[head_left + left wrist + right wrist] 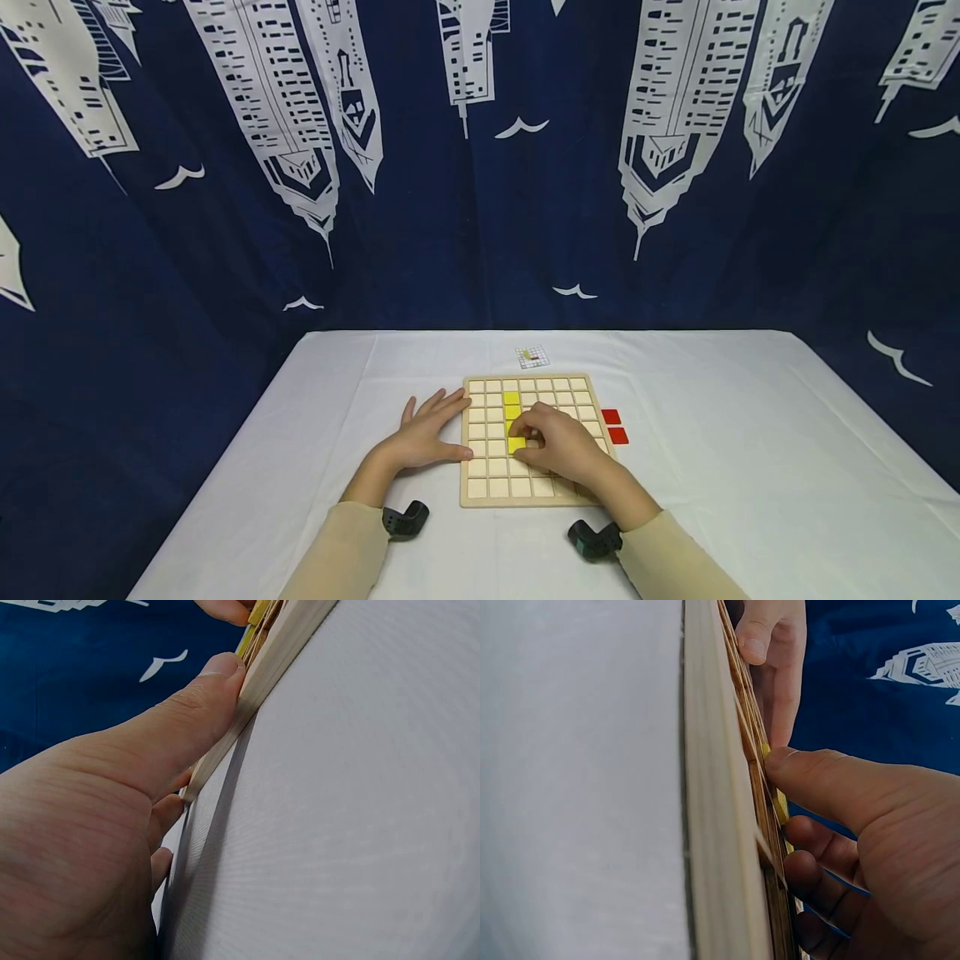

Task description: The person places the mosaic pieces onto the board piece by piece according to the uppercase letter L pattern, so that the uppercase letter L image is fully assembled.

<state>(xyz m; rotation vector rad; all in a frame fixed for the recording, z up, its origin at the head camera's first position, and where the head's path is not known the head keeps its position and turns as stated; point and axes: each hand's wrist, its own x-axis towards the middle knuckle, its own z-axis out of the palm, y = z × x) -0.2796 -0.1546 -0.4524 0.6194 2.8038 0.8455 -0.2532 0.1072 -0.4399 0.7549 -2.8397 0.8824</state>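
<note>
A square wooden grid board lies on the white-covered table, with yellow square tiles in one column of its cells. My left hand rests against the board's left edge, fingers spread and thumb straight. The left wrist view shows that thumb touching the wooden rim. Over the board, my right hand pinches a yellow tile at the lower end of the column between thumb and fingers. In the right wrist view a yellow tile shows between the thumb and curled fingers.
Two red square tiles lie just right of the board. Behind it is a small card printed with a grid and coloured squares. A dark blue curtain with white building prints hangs beyond the white tablecloth.
</note>
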